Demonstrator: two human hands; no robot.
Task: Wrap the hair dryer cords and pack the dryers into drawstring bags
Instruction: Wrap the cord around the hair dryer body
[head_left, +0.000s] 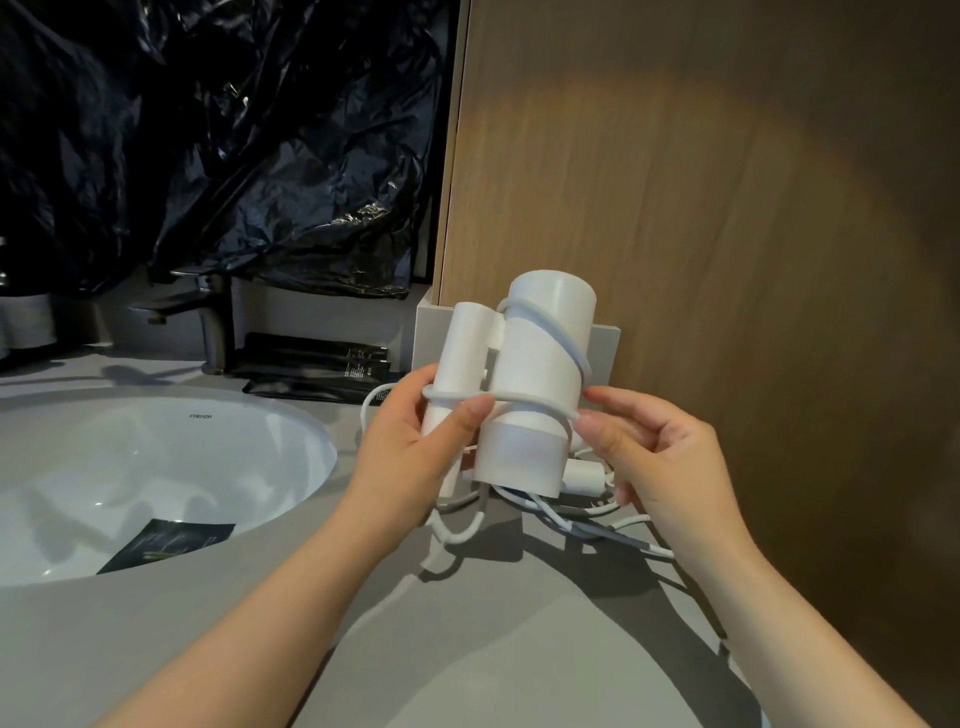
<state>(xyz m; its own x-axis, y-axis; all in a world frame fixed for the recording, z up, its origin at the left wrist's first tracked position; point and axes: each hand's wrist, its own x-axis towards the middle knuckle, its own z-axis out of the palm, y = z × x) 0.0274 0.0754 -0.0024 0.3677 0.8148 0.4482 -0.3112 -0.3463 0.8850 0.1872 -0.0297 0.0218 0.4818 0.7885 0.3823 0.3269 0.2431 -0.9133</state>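
Observation:
A white hair dryer with its handle folded alongside the barrel is held above the grey counter. My left hand grips the folded handle, thumb pressing the white cord against it. The cord winds diagonally round the barrel and crosses the front. My right hand pinches the cord at the barrel's right side. More loose cord and the white plug hang below the dryer, trailing onto the counter. No drawstring bag is in view.
A white round sink lies to the left, with a black packet in it. A grey tap and black sachets sit behind. A wooden wall panel rises on the right, with a white holder at its base.

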